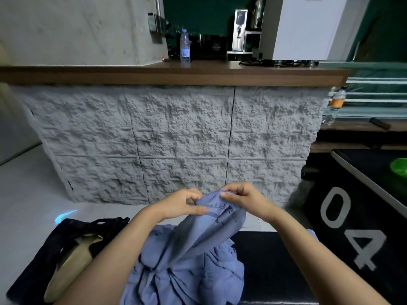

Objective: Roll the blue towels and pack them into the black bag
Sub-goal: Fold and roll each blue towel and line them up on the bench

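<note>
Single head-worn view, wide-angle, facing forward and down. Close range: left hand (182, 204) and right hand (246, 200) sit low centre, forearms entering from the bottom edge. Towel (187, 267) under the hands, bag (39, 256) left of them, bench (176, 75) front-on beyond. Straight lines bow toward the frame edges.

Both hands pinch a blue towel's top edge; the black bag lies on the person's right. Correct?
No: the head view shows the black bag on the person's left. The left hand and right hand do pinch the blue towel at its top edge.
</note>
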Tool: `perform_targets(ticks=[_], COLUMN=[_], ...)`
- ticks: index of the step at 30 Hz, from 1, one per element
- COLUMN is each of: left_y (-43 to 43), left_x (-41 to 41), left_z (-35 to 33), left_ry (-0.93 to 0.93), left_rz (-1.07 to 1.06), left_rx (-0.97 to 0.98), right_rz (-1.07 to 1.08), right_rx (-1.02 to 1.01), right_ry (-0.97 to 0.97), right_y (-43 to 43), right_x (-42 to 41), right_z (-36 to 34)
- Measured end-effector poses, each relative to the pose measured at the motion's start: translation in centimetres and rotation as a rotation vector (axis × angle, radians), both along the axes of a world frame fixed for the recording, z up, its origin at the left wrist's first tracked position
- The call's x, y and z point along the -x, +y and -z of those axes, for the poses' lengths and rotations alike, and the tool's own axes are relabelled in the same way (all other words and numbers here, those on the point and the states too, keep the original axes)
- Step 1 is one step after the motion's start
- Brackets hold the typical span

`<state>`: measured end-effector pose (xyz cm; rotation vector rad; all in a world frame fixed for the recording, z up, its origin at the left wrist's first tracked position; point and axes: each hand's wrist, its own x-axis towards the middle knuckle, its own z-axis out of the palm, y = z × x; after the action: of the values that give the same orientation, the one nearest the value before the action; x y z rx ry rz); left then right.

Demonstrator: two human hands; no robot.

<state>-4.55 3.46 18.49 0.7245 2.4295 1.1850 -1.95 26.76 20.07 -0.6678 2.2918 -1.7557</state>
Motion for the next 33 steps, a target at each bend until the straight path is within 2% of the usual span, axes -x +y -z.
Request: perform_targets(ticks=[3,6,9,11,12,14,16,18,22,26,29,31,33], left_y=[-1.1,-2.2,-1.1,1.0,2.2,4.6,6.1,6.6,5.2,1.9,-0.7,-2.2,-3.3], left_x=[0.0,0.3,-0.2,-0.6,-0.8,-0.9,-1.0,-1.0,-1.4,-1.7,-1.9,-2.1,-2.3], left_z=[0.5,0.7,-0.1,-0.5,-0.5,-0.7,-0.6,-0.1,2.1,5.3,7.9,9.6,10.9], left_ry=[-0.037,-0.001,-0.058,0.004,0.053,0.127,0.114,0.081,0.082,0.128,0.232,0.192,0.127], left_rz=[-0.046,-0.196,-0.313,-0.285,-0.263,-0.248,-0.305,-0.375,-0.472,-0.546,-0.587,-0.594,-0.657], left_rx=[0.055,-0.041,-0.249,-0.250,-0.225,-0.198,-0.253,-0.322,-0.297,-0.166,0.087,0.257,0.314], right_rz=[0.050,0.123,0.156,0.156,0.154,0.131,0.118,0.161,0.274,0.306,0.293,0.314,0.373], right_rx=[0.018,0.005,-0.154,-0.322,-0.337,-0.197,-0.110,-0.123,-0.249,-0.336,-0.477,-0.512,-0.502], right_ry=[-0.002,-0.036,-0.068,-0.040,-0.033,-0.044,-0.015,0.057,0.186,0.184,0.197,0.220,0.229], right_y=[1.5,3.3,4.7,4.5,3.9,2.1,0.5,-0.6,-1.1,0.6,2.4,3.3,4.5], right_x=[-0.4,-0.7,-0.7,-0.7,-0.7,-0.7,0.0,0.8,2.2,2.6,2.1,1.7,1.5], right_z=[0.3,1.8,4.1,4.7,4.3,2.9,1.5,0.6,0.4,0.4,0.9,1.5,1.8])
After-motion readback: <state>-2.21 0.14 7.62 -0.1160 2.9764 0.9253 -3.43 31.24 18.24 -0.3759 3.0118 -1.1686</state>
